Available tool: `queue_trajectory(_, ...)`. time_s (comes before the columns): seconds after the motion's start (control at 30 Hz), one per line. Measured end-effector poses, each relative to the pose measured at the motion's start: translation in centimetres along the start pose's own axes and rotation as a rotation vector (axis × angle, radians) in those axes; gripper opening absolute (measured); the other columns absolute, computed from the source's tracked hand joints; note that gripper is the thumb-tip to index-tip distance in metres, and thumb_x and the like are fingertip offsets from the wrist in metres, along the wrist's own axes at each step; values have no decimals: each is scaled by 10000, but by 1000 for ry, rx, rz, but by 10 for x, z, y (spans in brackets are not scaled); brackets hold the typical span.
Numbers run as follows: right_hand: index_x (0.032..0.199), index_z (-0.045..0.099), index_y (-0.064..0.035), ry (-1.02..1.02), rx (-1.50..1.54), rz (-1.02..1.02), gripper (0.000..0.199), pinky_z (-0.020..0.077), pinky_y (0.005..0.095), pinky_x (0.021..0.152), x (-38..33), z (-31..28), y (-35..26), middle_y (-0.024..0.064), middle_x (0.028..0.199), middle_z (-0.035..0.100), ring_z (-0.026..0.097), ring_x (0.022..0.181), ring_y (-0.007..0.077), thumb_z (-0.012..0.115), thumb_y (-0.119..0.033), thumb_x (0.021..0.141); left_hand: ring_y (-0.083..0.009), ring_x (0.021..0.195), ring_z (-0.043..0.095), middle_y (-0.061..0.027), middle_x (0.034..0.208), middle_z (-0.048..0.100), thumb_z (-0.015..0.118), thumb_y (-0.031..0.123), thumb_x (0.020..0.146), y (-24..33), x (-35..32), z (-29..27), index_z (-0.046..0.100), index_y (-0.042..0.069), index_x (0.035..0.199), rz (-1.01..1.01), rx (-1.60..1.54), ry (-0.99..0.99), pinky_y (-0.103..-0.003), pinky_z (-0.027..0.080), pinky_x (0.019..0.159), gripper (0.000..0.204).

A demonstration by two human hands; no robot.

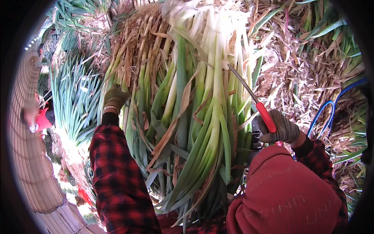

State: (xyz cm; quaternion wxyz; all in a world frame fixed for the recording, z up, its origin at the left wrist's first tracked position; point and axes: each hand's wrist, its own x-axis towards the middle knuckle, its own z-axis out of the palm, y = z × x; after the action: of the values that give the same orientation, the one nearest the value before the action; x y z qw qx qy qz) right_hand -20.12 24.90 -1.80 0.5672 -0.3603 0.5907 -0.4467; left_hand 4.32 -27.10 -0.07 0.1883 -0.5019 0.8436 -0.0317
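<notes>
A big heap of long green onions (pixel 212 128) lies before me, white shanks pointing away and green leaves toward me. Several dry brown leaves hang among them. My left hand (pixel 115 98), in a dark glove, is closed round stalks at the heap's left edge; its fingers are partly hidden. At the right, my gloved right hand (pixel 281 126) grips the red handle of an air blow gun (pixel 266 116). Its thin metal tube slants up and left, with the tip against a pale shank. Near that tip, part of the far stalks is blurred and overexposed.
A blue hose (pixel 333 109) loops beside my right hand. Dry peeled leaves (pixel 296 74) cover the right side. More green onions (pixel 74 101) lie at the left, and a person in red (pixel 42 119) is beyond. Dark red cloth (pixel 284 191) fills the lower right.
</notes>
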Motion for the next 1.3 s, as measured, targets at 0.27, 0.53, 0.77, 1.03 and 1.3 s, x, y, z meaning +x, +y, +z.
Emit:
queue_trajectory(0.27, 613, 514, -42, 38, 1, 19, 442, 384, 334, 526, -1, 2, -1, 35, 555, 492, 480, 521, 161, 820, -359, 654, -398, 936, 685, -249, 964, 699, 742, 389, 674, -27, -65, -53, 675, 3, 994, -95, 250, 64, -448, 556, 808, 506)
queue_trajectory(0.53, 598, 511, -35, 1, 71, -11, 424, 385, 314, 539, 3, 9, -4, 30, 578, 502, 489, 553, 149, 822, -321, 638, -160, 643, 597, -102, 721, 642, 688, 236, 756, -59, -152, -164, 626, -36, 912, 113, -317, 143, -324, 497, 596, 320)
queue_trajectory(0.77, 637, 551, -26, 67, 195, 32, 370, 391, 292, 529, -3, 15, 4, 13, 599, 535, 491, 544, 125, 806, -291, 679, -136, 723, 588, -53, 826, 628, 681, 192, 798, 126, -210, -159, 617, -10, 994, 569, -1186, -440, -290, 490, 644, 288)
queue_trajectory(1.03, 663, 568, -35, 174, 34, -18, 417, 412, 348, 559, -43, 18, 29, 29, 581, 527, 495, 559, 129, 822, -364, 696, -214, 895, 631, -157, 977, 661, 858, 304, 637, 254, -216, -29, 573, -53, 1196, 609, -624, 28, -329, 516, 776, 721)
queue_trajectory(1.3, 740, 612, -11, -236, 19, 42, 455, 451, 345, 588, -92, 16, 42, 53, 616, 577, 553, 587, 142, 841, -404, 717, -228, 1030, 618, -156, 1102, 626, 878, 191, 597, 253, -243, -16, 419, -28, 1360, 569, -900, -108, -329, 504, 896, 917)
